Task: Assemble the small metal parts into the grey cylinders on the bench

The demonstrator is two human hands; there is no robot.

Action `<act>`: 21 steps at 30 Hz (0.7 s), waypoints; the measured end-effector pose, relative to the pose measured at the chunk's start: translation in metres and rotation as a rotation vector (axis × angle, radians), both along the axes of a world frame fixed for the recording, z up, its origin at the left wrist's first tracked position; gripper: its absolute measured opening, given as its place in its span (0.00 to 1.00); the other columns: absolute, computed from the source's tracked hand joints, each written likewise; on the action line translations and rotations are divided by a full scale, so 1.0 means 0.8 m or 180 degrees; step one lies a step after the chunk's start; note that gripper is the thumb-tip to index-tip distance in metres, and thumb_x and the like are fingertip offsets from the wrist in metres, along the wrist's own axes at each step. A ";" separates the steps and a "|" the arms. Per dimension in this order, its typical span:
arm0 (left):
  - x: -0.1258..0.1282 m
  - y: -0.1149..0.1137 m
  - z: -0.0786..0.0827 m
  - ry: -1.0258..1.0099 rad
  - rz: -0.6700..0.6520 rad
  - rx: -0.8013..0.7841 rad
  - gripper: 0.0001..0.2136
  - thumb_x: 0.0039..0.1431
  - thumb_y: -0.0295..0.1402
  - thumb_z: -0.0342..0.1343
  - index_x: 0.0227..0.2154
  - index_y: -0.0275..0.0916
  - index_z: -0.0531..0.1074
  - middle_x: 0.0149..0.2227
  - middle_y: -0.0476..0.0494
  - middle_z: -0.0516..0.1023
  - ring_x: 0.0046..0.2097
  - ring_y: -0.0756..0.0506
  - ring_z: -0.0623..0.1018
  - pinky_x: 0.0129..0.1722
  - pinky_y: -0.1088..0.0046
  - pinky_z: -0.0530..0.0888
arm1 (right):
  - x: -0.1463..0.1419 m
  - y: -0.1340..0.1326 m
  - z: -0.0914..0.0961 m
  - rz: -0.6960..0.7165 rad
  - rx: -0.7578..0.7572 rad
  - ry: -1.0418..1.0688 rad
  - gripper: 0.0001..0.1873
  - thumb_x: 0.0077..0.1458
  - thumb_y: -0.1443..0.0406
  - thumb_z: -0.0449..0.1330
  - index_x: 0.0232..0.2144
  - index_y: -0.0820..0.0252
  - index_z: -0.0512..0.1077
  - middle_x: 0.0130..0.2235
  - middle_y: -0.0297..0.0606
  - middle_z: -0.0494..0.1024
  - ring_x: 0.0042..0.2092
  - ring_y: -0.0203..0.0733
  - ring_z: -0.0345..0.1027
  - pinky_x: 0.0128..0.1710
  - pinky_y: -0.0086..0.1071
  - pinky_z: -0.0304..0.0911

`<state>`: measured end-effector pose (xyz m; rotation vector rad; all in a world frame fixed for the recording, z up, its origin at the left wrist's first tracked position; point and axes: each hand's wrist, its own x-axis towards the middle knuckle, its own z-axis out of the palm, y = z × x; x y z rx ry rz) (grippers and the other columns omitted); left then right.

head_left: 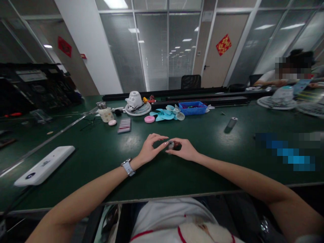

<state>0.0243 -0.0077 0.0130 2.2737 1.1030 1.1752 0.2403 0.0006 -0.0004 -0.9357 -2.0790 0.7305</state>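
Note:
A small silvery cylinder (pixel 171 145) stands at the middle of the green table, its round top facing up with a dark centre. My right hand (pixel 186 149) curls around it from the right, with the thumb in front and the index finger behind. My left hand (pixel 151 149), wearing a watch on its wrist, comes in from the left. Its thumb tip is at the cylinder's left side, and its fingers stretch out apart above; whether the thumb touches cannot be told. Off to the right stands a larger metal cylinder (pixel 231 124).
Beyond my hands are blue fan blades (pixel 165 114), a pink disc (pixel 149 119), a white fan part (pixel 134 101), a blue basket (pixel 193 109) and a patterned bottle (pixel 105 114). A long white device (pixel 45 165) lies left. A person (pixel 270 76) sits at the far right.

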 end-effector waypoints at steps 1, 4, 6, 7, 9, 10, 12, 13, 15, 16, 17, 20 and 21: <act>0.004 0.000 -0.001 0.0019 -0.0016 0.0001 0.14 0.62 0.43 0.56 0.47 0.45 0.77 0.43 0.42 0.76 0.48 0.43 0.72 0.50 0.63 0.69 | 0.001 0.001 -0.002 -0.0010 0.0041 -0.0002 0.21 0.50 0.56 0.69 0.45 0.58 0.76 0.40 0.37 0.81 0.39 0.41 0.75 0.40 0.35 0.69; 0.014 0.003 -0.005 0.0066 0.0035 -0.0070 0.13 0.63 0.43 0.56 0.44 0.45 0.80 0.43 0.43 0.75 0.47 0.43 0.72 0.48 0.63 0.69 | 0.003 0.004 -0.006 -0.0016 0.0153 0.0028 0.22 0.50 0.56 0.68 0.45 0.58 0.75 0.39 0.36 0.80 0.38 0.40 0.74 0.39 0.34 0.68; 0.019 0.006 -0.006 0.0056 0.0090 -0.0131 0.13 0.62 0.44 0.57 0.41 0.45 0.80 0.43 0.43 0.75 0.47 0.43 0.72 0.47 0.64 0.69 | 0.003 0.004 -0.007 -0.0025 0.0193 -0.0001 0.21 0.50 0.56 0.68 0.45 0.59 0.75 0.38 0.36 0.80 0.37 0.40 0.73 0.38 0.34 0.67; 0.021 0.007 -0.006 0.0036 0.0109 -0.0144 0.12 0.61 0.44 0.57 0.40 0.45 0.81 0.42 0.43 0.76 0.47 0.43 0.72 0.46 0.64 0.69 | 0.002 0.004 -0.007 -0.0026 0.0210 -0.0026 0.21 0.50 0.56 0.68 0.44 0.59 0.75 0.38 0.36 0.80 0.37 0.40 0.73 0.38 0.34 0.67; 0.024 0.008 -0.001 -0.0032 0.0122 -0.0127 0.12 0.60 0.44 0.58 0.39 0.45 0.81 0.41 0.44 0.77 0.47 0.43 0.72 0.47 0.64 0.69 | 0.002 0.003 -0.006 -0.0019 0.0227 -0.0065 0.20 0.51 0.56 0.68 0.43 0.59 0.75 0.38 0.36 0.80 0.37 0.40 0.73 0.37 0.34 0.67; 0.024 0.009 0.002 -0.0090 0.0135 -0.0110 0.12 0.60 0.44 0.58 0.38 0.44 0.81 0.40 0.44 0.78 0.46 0.43 0.73 0.47 0.64 0.69 | 0.001 0.003 -0.005 -0.0011 0.0218 -0.0073 0.20 0.51 0.55 0.67 0.44 0.59 0.75 0.38 0.36 0.80 0.37 0.41 0.73 0.38 0.34 0.67; 0.019 0.010 0.009 -0.0220 0.0199 -0.0092 0.12 0.60 0.44 0.58 0.38 0.44 0.81 0.40 0.44 0.79 0.46 0.43 0.74 0.47 0.64 0.69 | 0.001 0.002 -0.003 0.0001 0.0161 -0.0068 0.22 0.51 0.55 0.67 0.45 0.59 0.74 0.40 0.38 0.80 0.39 0.41 0.73 0.40 0.35 0.68; 0.014 0.011 0.012 -0.0276 0.0258 -0.0095 0.13 0.61 0.45 0.57 0.38 0.44 0.81 0.40 0.44 0.80 0.45 0.43 0.74 0.47 0.64 0.69 | 0.001 0.002 -0.003 -0.0005 0.0124 -0.0058 0.22 0.50 0.55 0.68 0.46 0.59 0.74 0.41 0.38 0.80 0.40 0.42 0.74 0.41 0.36 0.68; 0.001 0.015 0.013 -0.0199 0.0339 -0.0151 0.13 0.60 0.46 0.58 0.39 0.45 0.81 0.41 0.44 0.81 0.46 0.42 0.75 0.46 0.64 0.70 | 0.002 0.002 -0.002 -0.0023 0.0060 -0.0033 0.23 0.50 0.54 0.68 0.46 0.59 0.74 0.42 0.39 0.81 0.41 0.42 0.74 0.42 0.36 0.69; -0.007 0.017 0.011 -0.0072 0.0354 -0.0206 0.13 0.59 0.46 0.58 0.39 0.46 0.81 0.41 0.45 0.81 0.46 0.42 0.75 0.46 0.64 0.70 | 0.002 0.002 -0.002 -0.0027 0.0042 -0.0021 0.24 0.50 0.54 0.68 0.46 0.59 0.75 0.42 0.39 0.81 0.41 0.42 0.74 0.43 0.37 0.69; -0.015 0.020 0.007 0.0107 0.0326 -0.0286 0.13 0.59 0.47 0.58 0.39 0.47 0.82 0.41 0.45 0.81 0.45 0.42 0.75 0.46 0.63 0.69 | 0.002 0.002 -0.002 -0.0023 0.0032 -0.0011 0.24 0.50 0.53 0.68 0.46 0.59 0.75 0.42 0.39 0.81 0.41 0.42 0.75 0.43 0.37 0.69; -0.033 0.027 -0.008 0.0590 0.0187 -0.0610 0.13 0.58 0.46 0.58 0.38 0.48 0.83 0.36 0.45 0.82 0.42 0.41 0.76 0.44 0.63 0.70 | 0.002 0.001 -0.002 0.0005 0.0021 -0.0008 0.24 0.50 0.53 0.68 0.47 0.58 0.75 0.43 0.39 0.81 0.42 0.43 0.75 0.43 0.37 0.70; -0.036 0.028 -0.013 0.0720 0.0202 -0.0649 0.13 0.58 0.46 0.58 0.38 0.48 0.83 0.36 0.45 0.82 0.42 0.41 0.76 0.44 0.63 0.70 | 0.002 0.000 -0.001 0.0007 0.0014 -0.0004 0.24 0.50 0.54 0.68 0.47 0.58 0.75 0.43 0.39 0.81 0.42 0.43 0.75 0.43 0.37 0.70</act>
